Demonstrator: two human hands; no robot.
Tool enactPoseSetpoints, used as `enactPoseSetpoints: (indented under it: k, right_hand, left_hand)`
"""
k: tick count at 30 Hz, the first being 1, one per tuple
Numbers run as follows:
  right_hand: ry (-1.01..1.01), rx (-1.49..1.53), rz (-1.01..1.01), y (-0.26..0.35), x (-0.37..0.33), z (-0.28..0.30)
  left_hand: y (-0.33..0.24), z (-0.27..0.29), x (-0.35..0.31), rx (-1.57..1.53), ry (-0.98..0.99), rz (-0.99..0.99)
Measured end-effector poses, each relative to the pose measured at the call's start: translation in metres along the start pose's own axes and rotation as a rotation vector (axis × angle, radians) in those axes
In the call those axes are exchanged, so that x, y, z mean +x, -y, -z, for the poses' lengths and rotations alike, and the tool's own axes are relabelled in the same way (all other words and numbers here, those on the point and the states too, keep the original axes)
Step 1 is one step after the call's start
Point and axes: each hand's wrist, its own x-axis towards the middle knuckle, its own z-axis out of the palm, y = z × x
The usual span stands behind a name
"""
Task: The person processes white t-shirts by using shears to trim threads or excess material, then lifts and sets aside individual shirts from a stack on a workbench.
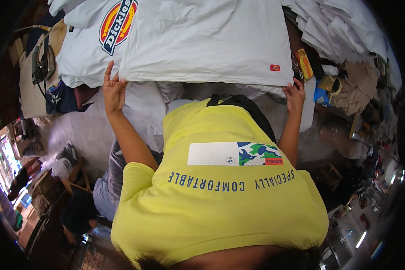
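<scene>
A white T-shirt (202,45) lies spread in front of me, its near edge pulled nearly straight. A small red label (275,68) sits near its right corner. My left hand (114,93) pinches the near left corner between thumb and a finger, with another finger stretched upward. At the near right corner, my right hand (295,94) pinches the same edge, its other fingers curled. More white fabric with a large red, yellow and dark blue print (117,27) lies to the left, partly covered by the spread shirt.
White garments (342,27) are heaped at the far right. Near them lie a yellow box (305,64), a tape roll (335,86) and beige cloth (360,87). A dark iron-like tool (41,65) rests at the left. Another person (83,211) is low at the left.
</scene>
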Motion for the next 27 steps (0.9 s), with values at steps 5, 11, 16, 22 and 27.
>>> enactPoseSetpoints:
  k: [5,11,16,22,27]
  right_hand:
    - [-0.014,0.007,0.110,-0.015,0.000,-0.001]
    - [0.069,-0.014,0.226,-0.014,-0.010,-0.011]
    - [0.040,0.038,0.069,0.004,-0.015,-0.010]
    - [0.131,0.001,0.032,0.030,0.027,-0.024]
    - [0.250,-0.487,0.238,0.049,0.069,-0.067]
  left_hand:
    - [0.000,0.008,0.005,0.110,0.028,0.045]
    - [0.003,0.008,0.005,0.186,-0.020,0.085]
    - [-0.002,0.003,0.025,0.279,-0.109,0.114]
    - [-0.020,-0.036,0.077,0.627,-0.033,0.206]
    - [0.000,-0.065,0.130,1.117,-0.075,-0.161]
